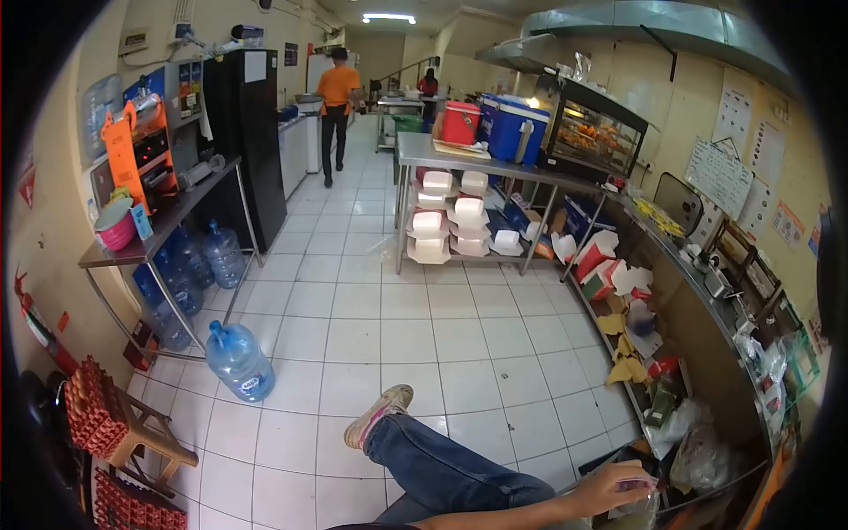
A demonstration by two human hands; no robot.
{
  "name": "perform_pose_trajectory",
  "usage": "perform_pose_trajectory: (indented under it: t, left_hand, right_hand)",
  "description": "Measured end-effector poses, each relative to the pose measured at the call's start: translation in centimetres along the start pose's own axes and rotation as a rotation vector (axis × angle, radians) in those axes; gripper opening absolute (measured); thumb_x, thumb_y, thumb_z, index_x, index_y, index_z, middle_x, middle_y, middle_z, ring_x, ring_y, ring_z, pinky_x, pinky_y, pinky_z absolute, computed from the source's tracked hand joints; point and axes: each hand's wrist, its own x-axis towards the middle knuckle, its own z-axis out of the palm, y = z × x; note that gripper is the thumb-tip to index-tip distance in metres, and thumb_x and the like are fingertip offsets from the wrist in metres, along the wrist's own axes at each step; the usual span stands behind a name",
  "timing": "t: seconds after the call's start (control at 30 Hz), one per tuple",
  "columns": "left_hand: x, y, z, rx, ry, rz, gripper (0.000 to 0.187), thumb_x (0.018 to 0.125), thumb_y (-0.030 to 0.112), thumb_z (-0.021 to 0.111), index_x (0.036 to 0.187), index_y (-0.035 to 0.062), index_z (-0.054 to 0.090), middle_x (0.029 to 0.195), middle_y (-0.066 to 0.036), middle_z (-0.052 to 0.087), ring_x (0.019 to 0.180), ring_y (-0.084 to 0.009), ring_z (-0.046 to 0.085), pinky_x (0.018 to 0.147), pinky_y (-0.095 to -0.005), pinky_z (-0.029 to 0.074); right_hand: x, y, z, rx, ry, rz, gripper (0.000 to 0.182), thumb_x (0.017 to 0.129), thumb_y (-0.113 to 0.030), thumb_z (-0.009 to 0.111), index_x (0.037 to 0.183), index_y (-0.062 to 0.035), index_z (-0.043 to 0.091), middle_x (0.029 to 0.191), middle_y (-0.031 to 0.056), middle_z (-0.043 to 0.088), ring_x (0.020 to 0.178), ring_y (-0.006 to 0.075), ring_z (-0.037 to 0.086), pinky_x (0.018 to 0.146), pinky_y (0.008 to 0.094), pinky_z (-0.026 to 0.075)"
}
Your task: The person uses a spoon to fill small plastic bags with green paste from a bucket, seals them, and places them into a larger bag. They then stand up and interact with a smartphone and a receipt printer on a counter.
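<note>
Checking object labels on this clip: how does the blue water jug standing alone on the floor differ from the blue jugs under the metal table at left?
The large blue water jug alone on the white tiles stands in the open and leans slightly; the blue water jugs under the steel side table are grouped together, upright, partly hidden by table legs. The lone one shows a label, plain on none of the others. All are translucent blue and the same bottle shape.

A seated kitchen worker wears blue denim jeans point(450, 473), the fabric creased along the leg and narrow at the ankle. On the foot is a low canvas sneaker point(378, 415) in a pale beige tone, with a pinkish-red rubber sole showing along its edge. The forearm point(521, 511) is bare, with no sleeve reaching it and no watch or band visible at the wrist. The one visible hand point(618, 486) carries no glove.
</note>
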Motion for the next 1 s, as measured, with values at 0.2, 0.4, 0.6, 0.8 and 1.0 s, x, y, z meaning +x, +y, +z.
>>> perform_pose_trajectory:
  t: [0.2, 0.4, 0.6, 0.8, 1.0]
  left_hand:
    - [-7.6, 7.5, -6.6, 0.195, 0.204, 0.118, 0.017, 0.092, 0.012, 0.066, 0.104, 0.0002, 0.068, 0.107, -0.008, 0.052, 0.102, -0.0173, 0.053, 0.091, -0.0291, 0.042]
    - [-17.2, 13.4, -11.9, 0.139, 0.520, -0.259, 0.027, 0.092, 0.009, 0.062, 0.117, -0.0014, 0.064, 0.127, -0.011, 0.051, 0.116, -0.0206, 0.053, 0.096, -0.0329, 0.044]
    - [-24.8, 14.3, -11.0, 0.527, 0.691, -0.380, 0.027, 0.099, 0.020, 0.056, 0.117, 0.0021, 0.066, 0.124, -0.015, 0.061, 0.120, -0.0257, 0.055, 0.103, -0.0396, 0.043]
    - [-26.1, 14.7, -11.6, 0.471, 0.783, -0.391, 0.015, 0.092, 0.006, 0.067, 0.105, -0.0006, 0.069, 0.105, -0.010, 0.069, 0.098, -0.0174, 0.066, 0.087, -0.0312, 0.053]
    - [-25.7, 13.8, -12.1, 0.336, 0.743, -0.366, 0.020, 0.090, 0.003, 0.069, 0.109, -0.0019, 0.065, 0.102, -0.010, 0.070, 0.099, -0.0184, 0.067, 0.089, -0.0329, 0.055]
  right_hand:
    - [0.0, -1.7, 11.7, 0.382, -0.478, -0.278, 0.054, 0.090, -0.015, 0.072, 0.133, 0.0005, 0.043, 0.125, 0.0144, 0.057, 0.115, 0.0247, 0.057, 0.101, 0.0362, 0.044]
    - [-3.9, -1.1, 19.7, 0.616, -0.860, 0.082, 0.065, 0.094, -0.010, 0.066, 0.146, -0.0026, 0.028, 0.133, 0.0110, 0.052, 0.116, 0.0196, 0.055, 0.101, 0.0321, 0.044]
    - [-6.5, 5.9, 21.0, 0.645, -0.951, 0.138, 0.022, 0.093, -0.014, 0.068, 0.110, -0.0021, 0.060, 0.113, 0.0081, 0.063, 0.102, 0.0138, 0.060, 0.083, 0.0269, 0.050]
    - [-3.9, 3.4, 17.9, 0.329, -0.867, 0.046, 0.012, 0.092, -0.009, 0.068, 0.099, -0.0013, 0.062, 0.087, 0.0020, 0.062, 0.077, 0.0096, 0.056, 0.071, 0.0240, 0.047]
    - [-2.6, 1.7, 17.6, 0.195, -0.943, -0.145, 0.008, 0.091, -0.010, 0.068, 0.094, -0.0039, 0.062, 0.079, -0.0003, 0.059, 0.074, 0.0080, 0.054, 0.067, 0.0239, 0.045]
